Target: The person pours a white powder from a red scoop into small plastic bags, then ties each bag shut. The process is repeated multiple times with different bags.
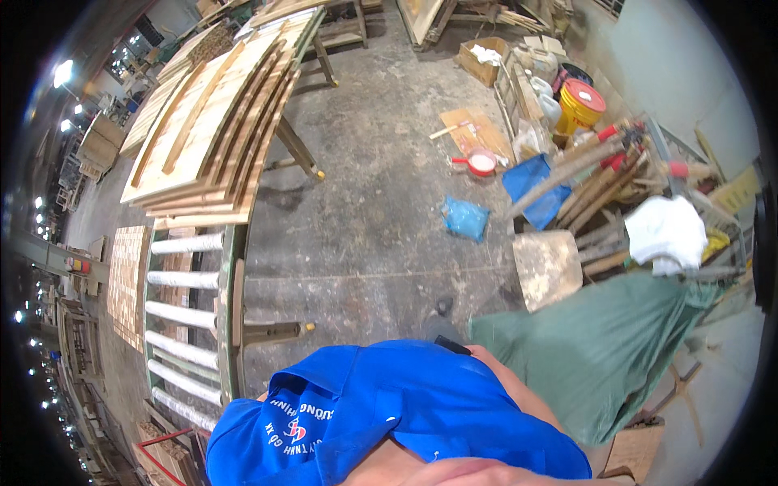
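My right forearm point(512, 377) shows along the right side of my blue shirt point(389, 381). Its hand is hidden by the shirt front, so its fingers cannot be seen. At the forearm's far end sits a small black object point(452, 345); whether it is worn or held I cannot tell. Out of sight is my left hand. Closest on the floor ahead are a dark shoe tip point(443, 306) and a blue plastic bag point(465, 219). Beyond the bag lies a red-handled pan point(481, 164) with white contents, beside a flat brown cardboard sheet point(478, 134).
A roller conveyor point(185, 314) runs along the left, with stacked wooden panels point(203, 130) farther up. On the right are a green tarp point(592, 348), wooden poles point(596, 182), a blue dustpan-like sheet point(535, 190), a white cloth point(666, 233) and a yellow bucket point(579, 109).
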Action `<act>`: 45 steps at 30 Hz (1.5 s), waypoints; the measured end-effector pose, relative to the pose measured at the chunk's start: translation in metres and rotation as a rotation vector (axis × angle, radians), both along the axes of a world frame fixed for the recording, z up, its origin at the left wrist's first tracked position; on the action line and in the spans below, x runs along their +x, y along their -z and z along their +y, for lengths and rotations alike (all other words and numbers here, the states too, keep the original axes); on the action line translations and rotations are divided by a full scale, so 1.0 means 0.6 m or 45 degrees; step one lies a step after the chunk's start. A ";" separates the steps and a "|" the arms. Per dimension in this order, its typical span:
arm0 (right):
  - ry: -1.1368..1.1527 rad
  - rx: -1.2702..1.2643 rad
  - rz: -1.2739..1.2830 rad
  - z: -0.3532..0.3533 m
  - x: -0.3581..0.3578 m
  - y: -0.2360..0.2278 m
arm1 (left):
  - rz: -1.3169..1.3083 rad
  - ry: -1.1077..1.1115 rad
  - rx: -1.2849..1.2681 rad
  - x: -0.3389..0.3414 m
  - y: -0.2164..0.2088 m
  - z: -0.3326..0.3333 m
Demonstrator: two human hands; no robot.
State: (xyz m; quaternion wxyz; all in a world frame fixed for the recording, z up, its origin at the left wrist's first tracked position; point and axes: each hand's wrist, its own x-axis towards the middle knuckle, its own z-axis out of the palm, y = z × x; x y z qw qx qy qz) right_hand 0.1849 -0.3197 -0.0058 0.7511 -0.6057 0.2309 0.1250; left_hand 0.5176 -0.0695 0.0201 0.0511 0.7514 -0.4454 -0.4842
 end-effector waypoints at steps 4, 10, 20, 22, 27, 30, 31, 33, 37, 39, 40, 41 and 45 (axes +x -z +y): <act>0.136 0.040 0.040 -0.126 0.160 -0.002 | 0.010 -0.060 0.054 0.134 -0.009 -0.067; -0.187 -0.205 0.135 -0.321 0.396 -0.078 | 0.118 -0.312 0.286 0.280 -0.044 -0.055; 0.037 0.117 0.321 -0.509 0.676 -0.079 | 0.326 -0.246 0.421 0.644 -0.031 -0.293; 0.079 -0.013 0.257 -0.545 0.723 -0.045 | 0.314 -0.060 0.404 0.750 -0.018 -0.412; 0.275 -0.568 0.181 -0.576 0.825 0.029 | 0.307 0.443 0.451 0.911 0.029 -0.685; 0.564 -0.385 0.447 -0.581 0.874 0.058 | 0.302 0.752 0.618 0.948 0.058 -0.841; 0.758 -0.232 0.399 -0.586 0.883 0.072 | 0.282 0.849 0.685 0.954 0.063 -0.890; 0.959 -0.064 0.386 -0.613 0.894 0.105 | 0.224 1.025 0.816 0.963 0.071 -0.977; 0.543 -0.407 0.386 -0.686 0.922 0.142 | 0.004 1.311 1.023 0.955 0.079 -1.140; 0.313 -0.561 0.368 -0.720 0.946 0.152 | -0.062 1.489 0.890 0.942 0.080 -1.204; 0.298 -0.521 0.382 -0.736 0.960 0.152 | -0.078 1.621 0.722 0.929 0.078 -1.237; 0.296 -0.510 0.435 -0.766 0.943 0.159 | -0.113 1.760 0.507 0.912 0.074 -1.279; 0.774 -0.527 0.293 -0.756 1.004 0.161 | -0.215 1.916 0.389 0.958 0.077 -1.345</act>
